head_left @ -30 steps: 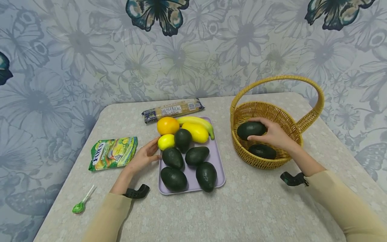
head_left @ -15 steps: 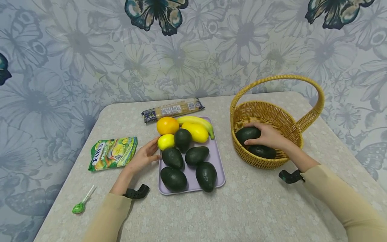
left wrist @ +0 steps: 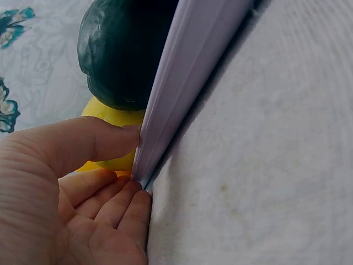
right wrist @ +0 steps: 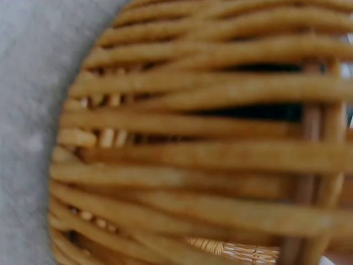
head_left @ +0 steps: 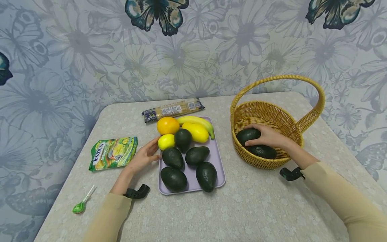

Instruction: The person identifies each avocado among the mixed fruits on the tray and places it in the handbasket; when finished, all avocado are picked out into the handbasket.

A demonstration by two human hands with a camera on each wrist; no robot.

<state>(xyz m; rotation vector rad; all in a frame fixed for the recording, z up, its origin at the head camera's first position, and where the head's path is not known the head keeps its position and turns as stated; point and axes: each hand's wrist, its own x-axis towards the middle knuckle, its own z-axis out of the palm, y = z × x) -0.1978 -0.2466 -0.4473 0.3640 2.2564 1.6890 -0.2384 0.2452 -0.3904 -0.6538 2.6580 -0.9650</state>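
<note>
Inside a wicker basket [head_left: 257, 163], a dark green avocado [head_left: 246, 134] is being clasped by the right hand [head_left: 269, 136], its grip being clamped round the fruit by thumb and fingers. A second avocado [head_left: 263, 152], lying just beside it in the basket, is being partly covered by that hand. The left edge of a lilac tray [head_left: 216, 158] is being touched by the left hand [head_left: 144, 158], whose thumb and fingers are being spread apart. Five more avocados [head_left: 197, 156] are being borne by the tray, along with a lemon [head_left: 166, 142], an orange [head_left: 168, 126], a banana [head_left: 198, 121] and an oblong yellow fruit [head_left: 196, 133]. A sweets bag [head_left: 114, 154], a green lollipop [head_left: 79, 207] and a long packet [head_left: 173, 110] are being carried by the desk [head_left: 242, 211].
</note>
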